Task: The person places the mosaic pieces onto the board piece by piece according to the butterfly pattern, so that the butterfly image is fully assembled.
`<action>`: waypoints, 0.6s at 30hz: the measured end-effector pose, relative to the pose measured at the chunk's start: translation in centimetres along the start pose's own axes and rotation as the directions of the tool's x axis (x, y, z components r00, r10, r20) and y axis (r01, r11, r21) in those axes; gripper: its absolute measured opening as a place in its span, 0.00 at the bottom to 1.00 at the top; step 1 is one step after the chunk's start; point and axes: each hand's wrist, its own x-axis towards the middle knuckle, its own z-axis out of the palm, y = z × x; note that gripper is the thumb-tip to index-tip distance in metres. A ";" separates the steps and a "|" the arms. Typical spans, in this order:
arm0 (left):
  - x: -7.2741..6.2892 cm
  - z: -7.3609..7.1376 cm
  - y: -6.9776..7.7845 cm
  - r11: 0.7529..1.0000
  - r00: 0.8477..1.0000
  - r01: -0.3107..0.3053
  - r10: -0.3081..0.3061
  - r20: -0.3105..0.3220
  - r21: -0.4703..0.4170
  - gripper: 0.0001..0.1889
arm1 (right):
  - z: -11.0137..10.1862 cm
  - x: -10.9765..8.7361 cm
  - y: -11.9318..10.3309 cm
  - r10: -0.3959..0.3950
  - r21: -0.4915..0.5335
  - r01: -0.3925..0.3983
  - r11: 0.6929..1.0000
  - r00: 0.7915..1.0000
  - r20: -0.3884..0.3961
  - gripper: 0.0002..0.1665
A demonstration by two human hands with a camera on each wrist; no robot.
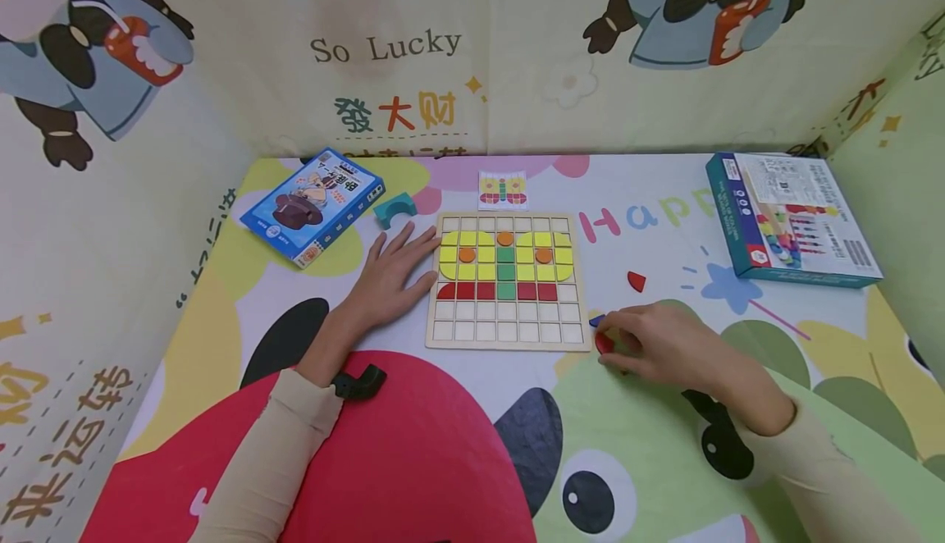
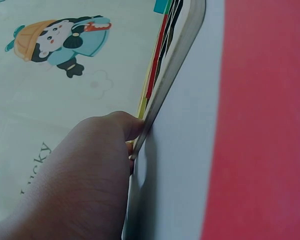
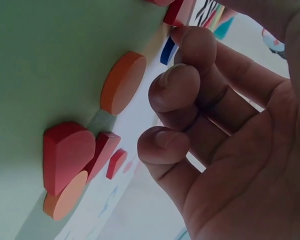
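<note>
A wooden grid board (image 1: 583, 334) lies flat, with yellow, green, orange and red pieces set in a butterfly-like pattern. My left hand (image 1: 394, 272) rests at its left side, fingers spread, and in the left wrist view the thumb (image 2: 125, 125) touches the board's edge. Right of the board, my right hand (image 1: 657, 346) pinches a red piece (image 1: 604, 342) between thumb and forefinger. A blue piece (image 1: 596, 321) lies beside those fingertips. Below the palm in the right wrist view are orange discs (image 3: 122, 82) and a red quarter-round piece (image 3: 70, 155), hidden from the head view.
A small butterfly picture card (image 1: 503, 190) lies behind the board. Toward the back left are a blue box (image 1: 313, 207) and a teal arch-shaped block (image 1: 394, 211). A larger box (image 1: 793, 219) lies at the back right. One loose red piece (image 1: 636, 281) sits beyond my right hand.
</note>
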 end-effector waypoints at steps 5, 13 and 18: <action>0.1 0.0 0.1 1.000 1.000 0.001 -0.001 0.003 0.003 0.37 | -0.3 -0.1 0.2 0.056 0.013 -0.056 0.998 0.998 0.007 0.21; 0.1 0.0 0.0 1.000 1.000 0.002 -0.002 0.004 -0.001 0.37 | -1.1 -1.5 1.3 -0.011 0.100 0.007 0.995 0.999 0.046 0.15; 0.1 0.0 0.0 1.000 1.000 0.001 -0.001 0.006 0.001 0.37 | -0.7 -2.1 1.5 -0.062 0.138 0.050 0.989 0.994 0.084 0.13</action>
